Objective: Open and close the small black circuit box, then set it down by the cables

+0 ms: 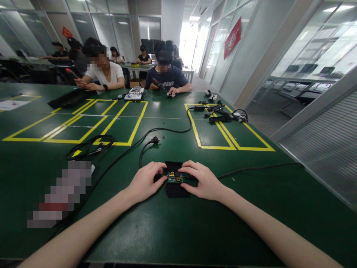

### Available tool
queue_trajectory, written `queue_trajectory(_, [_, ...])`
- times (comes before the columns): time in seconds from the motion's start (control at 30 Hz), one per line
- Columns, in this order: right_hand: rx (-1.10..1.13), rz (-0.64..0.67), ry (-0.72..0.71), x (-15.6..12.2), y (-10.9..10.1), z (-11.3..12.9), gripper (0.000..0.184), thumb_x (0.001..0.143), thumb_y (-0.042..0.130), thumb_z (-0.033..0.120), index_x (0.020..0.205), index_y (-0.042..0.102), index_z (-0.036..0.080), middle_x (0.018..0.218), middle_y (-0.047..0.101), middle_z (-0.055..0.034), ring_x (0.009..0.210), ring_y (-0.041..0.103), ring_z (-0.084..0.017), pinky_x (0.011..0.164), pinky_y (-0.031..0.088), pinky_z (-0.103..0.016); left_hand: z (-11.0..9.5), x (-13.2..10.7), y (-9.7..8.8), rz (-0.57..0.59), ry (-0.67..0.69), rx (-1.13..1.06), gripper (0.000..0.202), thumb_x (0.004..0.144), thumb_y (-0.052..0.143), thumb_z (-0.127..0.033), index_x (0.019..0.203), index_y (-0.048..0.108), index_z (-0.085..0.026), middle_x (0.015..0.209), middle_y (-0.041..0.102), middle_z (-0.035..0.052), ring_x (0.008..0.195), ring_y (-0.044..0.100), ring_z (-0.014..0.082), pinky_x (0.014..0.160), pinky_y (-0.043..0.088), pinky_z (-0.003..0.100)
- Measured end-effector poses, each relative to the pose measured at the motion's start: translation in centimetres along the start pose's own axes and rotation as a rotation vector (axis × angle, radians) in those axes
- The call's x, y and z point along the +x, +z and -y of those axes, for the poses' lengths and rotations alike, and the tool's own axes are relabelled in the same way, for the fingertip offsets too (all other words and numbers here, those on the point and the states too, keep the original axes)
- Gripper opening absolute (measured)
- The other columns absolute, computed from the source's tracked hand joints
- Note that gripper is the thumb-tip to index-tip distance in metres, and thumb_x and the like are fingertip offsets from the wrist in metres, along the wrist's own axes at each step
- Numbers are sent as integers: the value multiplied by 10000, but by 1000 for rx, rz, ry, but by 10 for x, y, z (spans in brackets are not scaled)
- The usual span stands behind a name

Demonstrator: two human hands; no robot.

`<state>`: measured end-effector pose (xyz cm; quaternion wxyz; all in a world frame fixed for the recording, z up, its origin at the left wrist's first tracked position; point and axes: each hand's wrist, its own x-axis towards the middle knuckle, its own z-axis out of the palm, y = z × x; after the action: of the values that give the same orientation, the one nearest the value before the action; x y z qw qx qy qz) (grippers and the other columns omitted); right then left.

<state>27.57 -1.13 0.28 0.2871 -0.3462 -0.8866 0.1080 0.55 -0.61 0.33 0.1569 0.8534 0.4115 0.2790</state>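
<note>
Between my two hands a small green circuit board (175, 178) with copper-wound rings shows at the middle of the table. My left hand (147, 180) grips its left end between thumb and fingers. On the opposite end, my right hand (205, 180) pinches the board close to where a black cable (251, 168) runs off to the right. One black plastic casing half (173, 166) lies behind the board, and another casing half (177, 191) lies in front of it. A cord with a black plug (155, 140) curves up from beside my left hand.
A blurred-out long object (64, 193) lies on the green table (134, 230) at left, near a coiled black cable (92, 147). Black adapters and cables (223, 114) are heaped at back right. Across the table, two people sit near a white power strip (134, 96).
</note>
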Motion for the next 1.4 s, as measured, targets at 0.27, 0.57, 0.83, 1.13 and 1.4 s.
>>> queue_trajectory(0.27, [-80, -54, 72, 6, 8, 2, 289, 886, 692, 218, 1174, 672, 206, 1162, 696, -107, 932, 705, -239, 794, 576, -370, 3, 5, 5, -34, 2, 48, 232, 973, 644, -186, 1202, 647, -218, 959, 701, 18, 911, 690, 211, 810, 571, 326])
queue_trajectory(0.57, [-64, -93, 40, 6, 9, -4, 337, 892, 665, 217, 1229, 664, 225, 1203, 702, -120, 1054, 706, -271, 896, 610, -427, 5, 4, 5, -36, 21, 58, 226, 997, 637, -211, 1217, 688, -203, 1104, 746, 62, 1036, 700, 232, 923, 598, 370])
queue_trajectory(0.83, [-103, -110, 32, 6, 10, -4, 300, 903, 663, 226, 1203, 672, 213, 1206, 695, -130, 1074, 684, -289, 898, 615, -462, 9, 6, 8, -26, 49, 108, 268, 1026, 603, -231, 1273, 702, -193, 1191, 748, 85, 1058, 689, 237, 947, 603, 389])
queue_trajectory(1.13, [-111, -96, 56, 7, 11, -2, 338, 907, 656, 237, 1244, 666, 222, 1215, 681, -130, 1089, 671, -289, 917, 605, -465, 6, 10, 9, -2, 59, 199, 258, 1056, 538, -241, 1273, 675, -211, 1207, 730, 82, 1054, 652, 245, 938, 595, 399])
queue_trajectory(1.4, [-63, -124, 88, 7, 1, -4, 316, 894, 684, 253, 1206, 645, 223, 1215, 669, -127, 1115, 665, -290, 931, 591, -451, 7, 12, 7, -26, 67, 169, 198, 1038, 583, -225, 1199, 697, -212, 1095, 763, 67, 988, 666, 235, 883, 582, 378])
